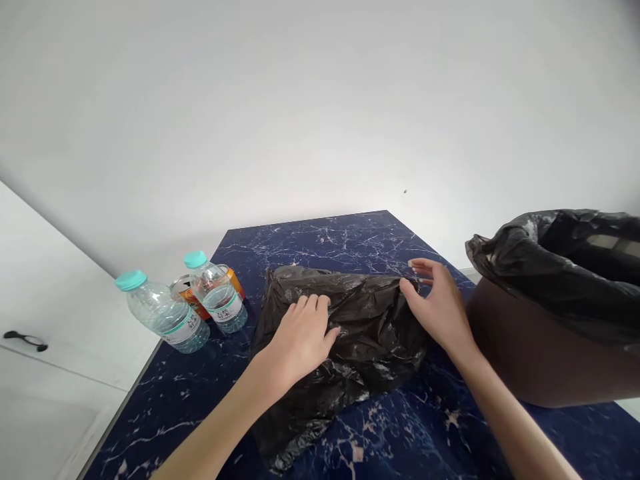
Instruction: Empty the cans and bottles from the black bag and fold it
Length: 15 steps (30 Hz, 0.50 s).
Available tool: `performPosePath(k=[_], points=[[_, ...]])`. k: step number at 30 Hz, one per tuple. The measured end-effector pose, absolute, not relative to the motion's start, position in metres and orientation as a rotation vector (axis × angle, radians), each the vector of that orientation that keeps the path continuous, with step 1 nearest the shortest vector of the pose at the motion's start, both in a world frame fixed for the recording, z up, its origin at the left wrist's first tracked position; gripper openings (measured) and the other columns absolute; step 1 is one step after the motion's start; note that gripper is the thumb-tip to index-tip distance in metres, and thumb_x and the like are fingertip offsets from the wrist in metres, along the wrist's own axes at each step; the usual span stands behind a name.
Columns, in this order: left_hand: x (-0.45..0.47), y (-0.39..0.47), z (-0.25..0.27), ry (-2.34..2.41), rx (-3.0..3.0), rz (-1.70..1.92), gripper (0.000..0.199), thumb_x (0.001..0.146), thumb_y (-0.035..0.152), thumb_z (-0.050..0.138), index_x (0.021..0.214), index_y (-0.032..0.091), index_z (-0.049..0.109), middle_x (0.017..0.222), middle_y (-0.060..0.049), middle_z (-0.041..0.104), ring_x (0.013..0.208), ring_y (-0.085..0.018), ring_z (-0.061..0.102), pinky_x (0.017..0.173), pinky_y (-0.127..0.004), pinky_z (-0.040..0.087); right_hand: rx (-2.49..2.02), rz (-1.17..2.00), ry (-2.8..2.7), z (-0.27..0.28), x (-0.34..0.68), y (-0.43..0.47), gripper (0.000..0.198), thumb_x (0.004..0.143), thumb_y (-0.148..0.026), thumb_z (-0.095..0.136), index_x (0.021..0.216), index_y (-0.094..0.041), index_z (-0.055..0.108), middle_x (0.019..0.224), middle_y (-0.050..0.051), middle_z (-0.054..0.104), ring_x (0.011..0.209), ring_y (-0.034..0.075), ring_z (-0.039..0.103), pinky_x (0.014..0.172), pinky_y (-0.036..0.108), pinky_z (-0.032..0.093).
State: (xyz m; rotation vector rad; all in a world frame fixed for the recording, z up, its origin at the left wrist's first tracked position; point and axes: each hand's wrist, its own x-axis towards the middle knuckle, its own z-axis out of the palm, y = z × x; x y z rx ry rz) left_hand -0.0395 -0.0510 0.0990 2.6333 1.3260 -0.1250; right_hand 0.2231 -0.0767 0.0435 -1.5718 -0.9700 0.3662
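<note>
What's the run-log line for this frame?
left hand: flat on black plastic bag | right hand: at bag's right edge | bag: crumpled on blue marble table | lined bin: right | two bottles: left

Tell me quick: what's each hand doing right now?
Left hand: open, resting flat on the black bag.
Right hand: open, fingers at the bag's edge, gripping nothing.
</note>
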Motion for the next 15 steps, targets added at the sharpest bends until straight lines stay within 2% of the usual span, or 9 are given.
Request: performPosePath(k=[2,4,5,6,8,10,12,15], points=[[-0.036,-0.048,0.088,1.284,2.651,-0.022,0.057,0.113,0.042,0.044,0.162,0.014,0.046,0.169,-0.021,0.049,0.159,-0.040,0.042,0.126,-0.055,0.040,-1.597,0.195,-1.349,0.060,0.207,-0.085,0.047,0.098,-0.047,0.058,0.137,-0.022,0.065,0.145,0.016,0.067,0.133,0.036,0.062,0.114,0.057,0.049],[-0.033,-0.042,0.072,1.248,2.626,0.027,0.064,0.113,0.052,0.043,0.167,0.018,0.041,0.180,-0.016,0.032,0.169,-0.038,0.023,0.133,-0.054,0.031,-1.570,0.194,-1.591,0.066,0.191,-0.089,0.043,0.102,-0.046,0.052,0.134,-0.023,0.071,0.142,0.014,0.071,0.139,0.037,0.061,0.119,0.059,0.047],[-0.034,-0.040,0.064,1.242,2.598,0.026,0.073,0.112,0.061,0.043,0.170,0.017,0.037,0.183,-0.016,0.026,0.171,-0.040,0.016,0.133,-0.056,0.031,-1.607,0.208,-1.762,0.064,0.185,-0.090,0.047,0.103,-0.047,0.052,0.138,-0.023,0.070,0.149,0.015,0.069,0.148,0.040,0.054,0.124,0.063,0.041],[-0.036,-0.038,0.056,1.239,2.569,0.013,0.084,0.109,0.070,0.043,0.173,0.016,0.033,0.183,-0.017,0.021,0.170,-0.044,0.012,0.132,-0.059,0.032,-1.676,0.232,-1.908,0.060,0.181,-0.090,0.054,0.104,-0.051,0.052,0.146,-0.022,0.068,0.157,0.015,0.063,0.156,0.044,0.045,0.128,0.070,0.032],[-0.044,-0.036,0.042,1.218,2.531,-0.023,0.108,0.098,0.087,0.046,0.177,0.017,0.022,0.184,-0.018,0.012,0.168,-0.051,0.006,0.130,-0.069,0.030,-1.835,0.300,-2.133,0.045,0.177,-0.092,0.077,0.103,-0.066,0.052,0.165,-0.020,0.052,0.173,0.016,0.044,0.165,0.050,0.025,0.129,0.080,0.017],[-0.058,-0.039,0.031,1.193,2.526,-0.037,0.121,0.089,0.095,0.049,0.179,0.023,0.011,0.184,-0.016,0.004,0.167,-0.053,0.000,0.130,-0.075,0.022,-1.921,0.363,-2.226,0.027,0.179,-0.097,0.096,0.100,-0.082,0.045,0.174,-0.022,0.035,0.180,0.015,0.026,0.167,0.051,0.014,0.129,0.082,0.009],[-0.073,-0.044,0.023,1.183,2.545,-0.016,0.121,0.089,0.095,0.050,0.179,0.028,0.003,0.184,-0.012,-0.003,0.167,-0.050,-0.006,0.132,-0.077,0.012,-1.938,0.388,-2.257,0.009,0.186,-0.104,0.101,0.098,-0.090,0.034,0.177,-0.026,0.024,0.182,0.012,0.014,0.169,0.047,0.008,0.130,0.080,0.005],[-0.093,-0.052,0.018,1.194,2.590,0.044,0.116,0.093,0.090,0.050,0.179,0.027,0.003,0.185,-0.011,-0.004,0.169,-0.046,-0.008,0.135,-0.072,0.003,-1.883,0.359,-2.278,-0.013,0.202,-0.112,0.096,0.100,-0.089,0.031,0.177,-0.033,0.017,0.183,0.007,0.008,0.170,0.042,0.007,0.132,0.077,0.003]])
